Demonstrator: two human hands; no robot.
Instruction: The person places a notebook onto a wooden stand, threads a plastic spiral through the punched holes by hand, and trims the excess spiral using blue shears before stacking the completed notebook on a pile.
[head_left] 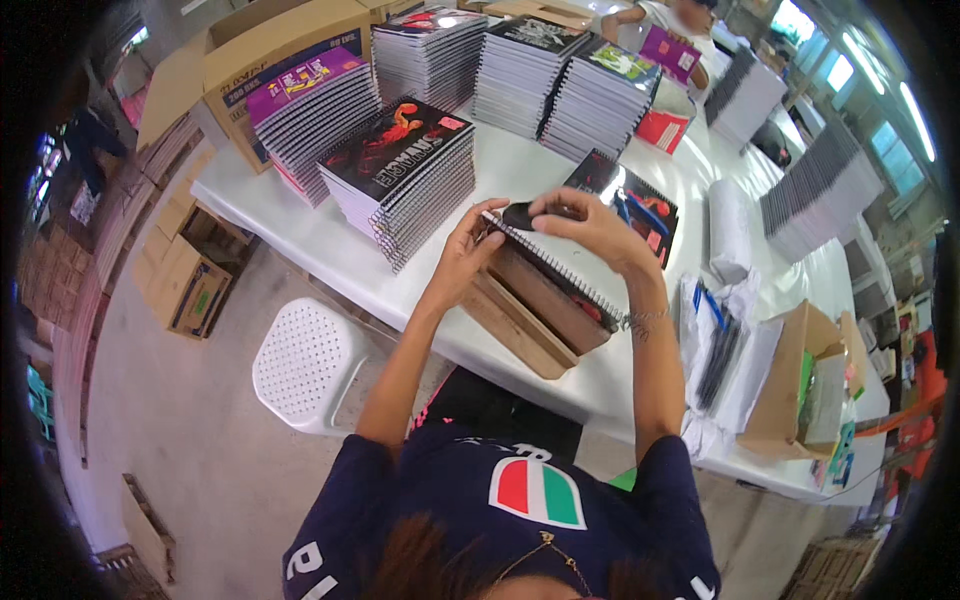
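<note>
Left hand [468, 248] pinched the coil-bound notebook [560, 268] at one end, right hand [580, 222] a dark piece [516, 216] beside it; on the table [520, 168], a wooden block [520, 325] apparently propped the notebook for access.

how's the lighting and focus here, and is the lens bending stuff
head view: ceiling tubes glare at upper right; head view: the white table shows a bright sheen, its outline bowed by the fisheye; head view: black rim, smeared far-left background, while the white stool looks fairly clear
</note>
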